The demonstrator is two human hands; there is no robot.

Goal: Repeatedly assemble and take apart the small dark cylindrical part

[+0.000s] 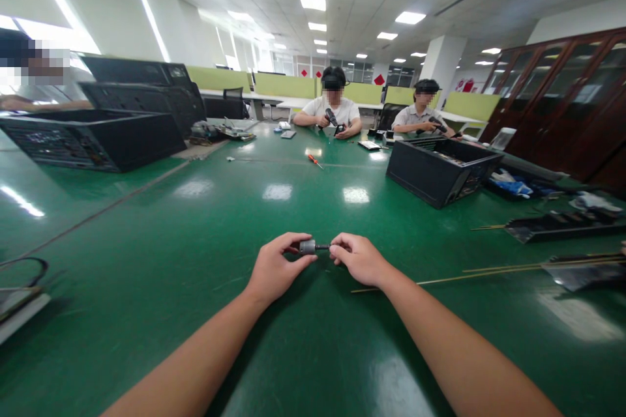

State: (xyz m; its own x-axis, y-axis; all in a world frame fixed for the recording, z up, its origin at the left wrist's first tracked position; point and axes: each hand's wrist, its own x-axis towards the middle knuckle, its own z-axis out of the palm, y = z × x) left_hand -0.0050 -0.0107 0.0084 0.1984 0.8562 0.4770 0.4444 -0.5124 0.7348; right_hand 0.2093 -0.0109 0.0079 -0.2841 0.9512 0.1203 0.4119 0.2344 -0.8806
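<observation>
A short grey metal cylinder with a thin dark shaft (pixel 308 247) lies level between my two hands, just above the green table (pixel 235 313). My left hand (pixel 276 265) pinches the cylinder end between thumb and fingers. Its other fingers are partly hidden behind the palm. The fingertips of my right hand (pixel 360 258) are closed on the far end of the shaft, which they cover. Whether the cylinder is a hole saw, a chuck or something else cannot be made out.
Thin brass-coloured rods (pixel 440 280) run beside my right forearm. A dark computer case (pixel 435 172) stands at right, another (pixel 98 140) at left. An orange screwdriver (pixel 313 160) lies ahead. Two people sit across the table holding tools; another person is at far left.
</observation>
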